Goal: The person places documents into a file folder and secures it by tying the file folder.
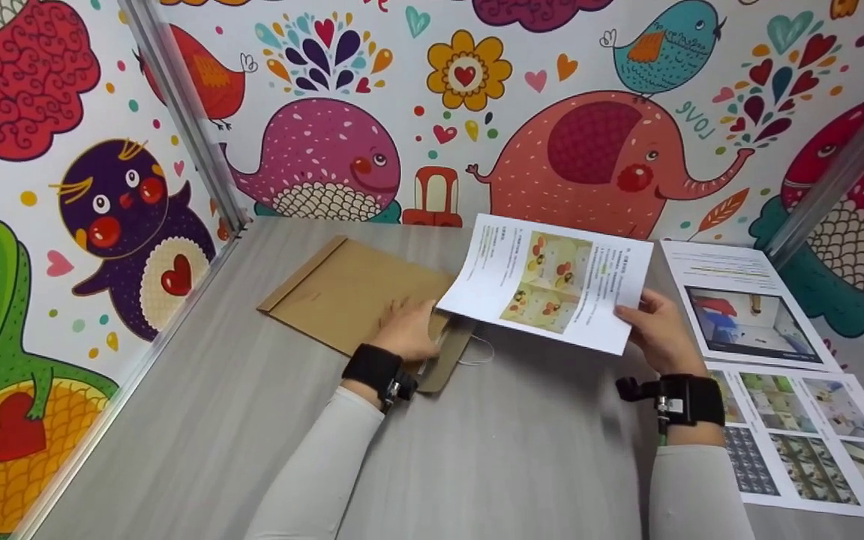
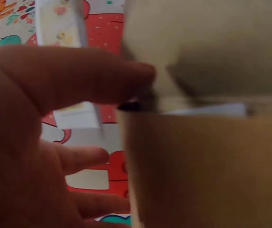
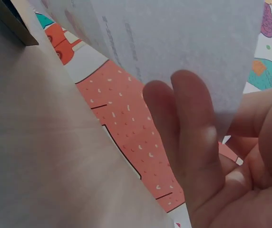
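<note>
In the head view my right hand (image 1: 661, 330) pinches a white printed sheet (image 1: 477, 262) by its near right corner. The sheet is lifted above the table, with colour pictures facing up. Seen from the right wrist, the fingers (image 3: 193, 114) lie against the back of that sheet (image 3: 183, 42). My left hand (image 1: 409, 330) grips a brown kraft paper envelope (image 1: 357, 292) at its opening, beside the unfolded flap (image 1: 447, 367). Seen from the left wrist, my thumb is at the mouth of the envelope (image 2: 207, 166), and a white paper edge (image 2: 212, 110) shows inside.
A white string (image 1: 481, 352) lies beside the envelope flap. Two printed sheets lie at the right, one further back (image 1: 724, 262) and one nearer (image 1: 844, 390). Cartoon-patterned walls (image 1: 439, 135) with metal corner posts (image 1: 192, 112) stand behind and left of the grey table (image 1: 492, 465).
</note>
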Available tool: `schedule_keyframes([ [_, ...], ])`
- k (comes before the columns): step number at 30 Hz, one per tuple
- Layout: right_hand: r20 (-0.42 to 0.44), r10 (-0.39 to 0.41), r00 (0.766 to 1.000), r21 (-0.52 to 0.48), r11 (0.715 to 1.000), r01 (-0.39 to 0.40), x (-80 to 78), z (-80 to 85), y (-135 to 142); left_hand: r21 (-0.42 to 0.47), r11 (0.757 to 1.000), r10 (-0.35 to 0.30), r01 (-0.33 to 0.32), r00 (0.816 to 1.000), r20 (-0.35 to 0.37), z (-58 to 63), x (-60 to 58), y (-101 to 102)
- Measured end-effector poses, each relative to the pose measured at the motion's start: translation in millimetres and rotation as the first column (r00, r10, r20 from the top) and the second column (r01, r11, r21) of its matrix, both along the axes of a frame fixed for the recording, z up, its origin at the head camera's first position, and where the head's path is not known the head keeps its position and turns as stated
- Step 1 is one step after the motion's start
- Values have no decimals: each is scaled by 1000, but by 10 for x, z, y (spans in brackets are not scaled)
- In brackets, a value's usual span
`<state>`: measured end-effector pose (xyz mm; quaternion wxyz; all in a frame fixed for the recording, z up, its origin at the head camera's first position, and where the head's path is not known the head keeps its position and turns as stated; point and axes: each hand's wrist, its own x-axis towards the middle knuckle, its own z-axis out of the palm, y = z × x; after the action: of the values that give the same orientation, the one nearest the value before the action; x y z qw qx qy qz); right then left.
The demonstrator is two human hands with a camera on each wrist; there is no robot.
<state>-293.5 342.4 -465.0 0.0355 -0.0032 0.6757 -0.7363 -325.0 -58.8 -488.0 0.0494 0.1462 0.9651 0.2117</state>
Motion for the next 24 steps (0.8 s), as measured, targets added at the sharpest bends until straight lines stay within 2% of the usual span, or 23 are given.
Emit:
schedule_keyframes([
  [2,13,-22,1000,-8,1000,22,12,15,32,-16,1000,14,-14,1000,13,-25,-2,-1],
  [5,39,-52,998,-57,997,54,34,47,64,10,1000,19,-19,1000,5,-29,-25,12],
  [8,44,-66,997,-103,992,71,63,83,97,96,994,48,-46,999,-22,-13,-55,45],
  [11,44,-54,998,-116,992,59,93,123,124,194,975,124,-110,990,-60,6,-72,75],
  [13,44,-34,998,-105,994,39,118,155,144,242,956,189,-165,979,-79,20,-70,91],
  [18,36,63,997,-92,994,-60,189,246,202,273,924,313,-267,939,-141,72,-46,112],
  [20,28,115,993,-89,990,-112,206,279,206,290,915,335,-279,928,-165,97,-35,112],
  [24,19,204,979,-55,978,-203,206,317,163,332,904,347,-271,917,-196,125,-17,102],
])
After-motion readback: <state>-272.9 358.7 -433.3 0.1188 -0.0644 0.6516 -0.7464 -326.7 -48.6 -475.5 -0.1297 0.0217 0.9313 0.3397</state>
